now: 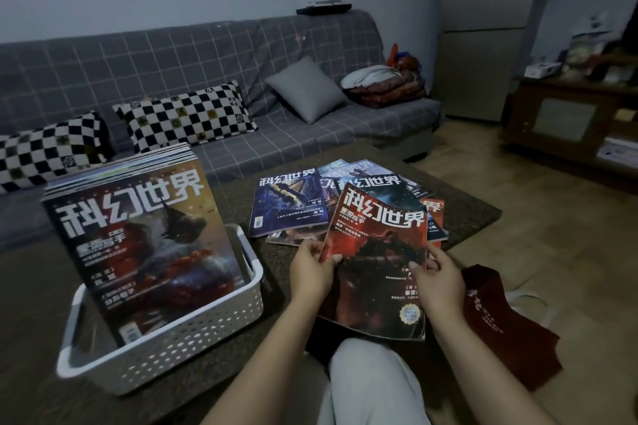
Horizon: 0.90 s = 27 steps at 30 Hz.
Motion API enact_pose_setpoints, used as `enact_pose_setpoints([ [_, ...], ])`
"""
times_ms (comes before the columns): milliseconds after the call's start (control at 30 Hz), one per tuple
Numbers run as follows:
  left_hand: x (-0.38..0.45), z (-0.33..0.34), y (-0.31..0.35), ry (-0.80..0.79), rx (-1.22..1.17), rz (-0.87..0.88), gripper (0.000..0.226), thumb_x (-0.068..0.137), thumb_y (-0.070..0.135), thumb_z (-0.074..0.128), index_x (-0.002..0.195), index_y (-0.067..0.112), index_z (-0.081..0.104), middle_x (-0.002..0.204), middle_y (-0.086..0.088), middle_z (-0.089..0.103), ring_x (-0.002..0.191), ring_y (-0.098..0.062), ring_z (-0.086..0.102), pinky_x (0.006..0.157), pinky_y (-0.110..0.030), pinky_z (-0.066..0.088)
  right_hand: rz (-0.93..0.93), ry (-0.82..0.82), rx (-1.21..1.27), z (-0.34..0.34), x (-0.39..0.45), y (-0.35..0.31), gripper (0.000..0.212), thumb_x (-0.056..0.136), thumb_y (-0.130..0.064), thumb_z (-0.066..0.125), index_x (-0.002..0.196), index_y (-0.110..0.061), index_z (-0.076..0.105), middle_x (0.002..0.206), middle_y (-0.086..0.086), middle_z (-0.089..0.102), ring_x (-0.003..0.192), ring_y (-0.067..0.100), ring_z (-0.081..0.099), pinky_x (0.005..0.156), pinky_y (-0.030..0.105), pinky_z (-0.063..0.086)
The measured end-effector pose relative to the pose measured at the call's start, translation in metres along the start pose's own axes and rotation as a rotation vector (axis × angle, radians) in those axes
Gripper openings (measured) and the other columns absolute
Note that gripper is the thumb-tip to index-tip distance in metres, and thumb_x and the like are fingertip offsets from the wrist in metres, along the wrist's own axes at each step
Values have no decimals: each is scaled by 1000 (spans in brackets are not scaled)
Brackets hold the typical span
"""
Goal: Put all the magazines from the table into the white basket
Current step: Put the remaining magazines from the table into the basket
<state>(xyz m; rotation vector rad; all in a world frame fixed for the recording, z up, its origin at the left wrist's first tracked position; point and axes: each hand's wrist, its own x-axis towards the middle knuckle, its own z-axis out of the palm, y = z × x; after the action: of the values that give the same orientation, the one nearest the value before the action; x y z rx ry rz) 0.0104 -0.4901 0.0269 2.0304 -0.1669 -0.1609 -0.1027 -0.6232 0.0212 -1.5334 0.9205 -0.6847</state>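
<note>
Hands, left (310,272) and right (440,278), clamped on red magazine (376,252) beside white basket (179,331).

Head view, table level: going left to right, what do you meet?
White basket holding upright magazines → left hand → red magazine held in both hands → right hand → dark red bag.

Dim, bluish indoor light, soft focus throughout, wide-angle bending and blur toward the edges

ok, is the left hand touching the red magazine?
Touching. The head view shows the left hand pinching the left edge of the red magazine, thumb over the cover; the right hand holds the opposite edge.
</note>
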Motion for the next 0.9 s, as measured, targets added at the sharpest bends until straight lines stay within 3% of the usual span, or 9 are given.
enact_pose_setpoints([
  [133,-19,-29,13,67,-221,88,22,78,17,74,89,23,57,90,0,68,80,-15,64,78,-33,53,-113,-35,108,-11,-19,-24,50,89,-6,57,134,-26,48,120,5,61,98,21,63,86,46,54],
  [300,-40,-86,27,195,-402,210,25,81,10,71,101,15,57,85,5,67,73,-2,62,64,-18,49,-213,-187,168,6,-40,-61,51,89,-10,58,131,-38,48,106,9,66,89,24,67,77,44,57],
  [400,-47,-125,22,284,-454,261,29,81,9,71,104,20,56,90,6,67,80,-2,64,67,-17,50,-226,-350,253,29,-56,-81,57,88,-3,58,132,-37,46,95,5,69,75,15,70,60,27,56],
  [467,-49,-151,17,335,-473,268,30,82,10,70,106,22,56,94,6,67,83,-2,65,65,-15,49,-268,-419,240,49,-66,-91,59,87,-2,59,133,-35,46,94,7,72,74,11,70,61,22,55],
  [567,-49,-186,7,402,-499,265,32,83,12,70,109,24,56,100,4,66,90,-6,64,74,-25,53,-329,-512,238,83,-78,-107,60,86,0,58,136,-30,44,106,5,68,83,6,67,62,14,53],
  [700,-40,-226,-9,509,-482,276,38,86,17,67,122,22,56,107,3,65,96,-11,64,72,-21,51,-390,-587,245,131,-92,-127,66,85,3,59,140,-26,39,109,2,64,90,10,65,78,29,56],
  [767,-32,-242,-17,571,-464,284,38,86,16,67,122,22,56,110,2,65,98,-11,63,77,-25,52,-377,-606,250,154,-97,-134,66,85,2,59,142,-23,35,103,-3,60,87,7,62,78,30,54],
  [900,-19,-262,-32,662,-386,310,29,85,7,65,110,18,56,104,0,65,92,-10,62,82,-29,52,-368,-597,188,193,-100,-138,41,85,-2,61,121,-18,53,93,0,64,81,11,64,77,36,57],
])
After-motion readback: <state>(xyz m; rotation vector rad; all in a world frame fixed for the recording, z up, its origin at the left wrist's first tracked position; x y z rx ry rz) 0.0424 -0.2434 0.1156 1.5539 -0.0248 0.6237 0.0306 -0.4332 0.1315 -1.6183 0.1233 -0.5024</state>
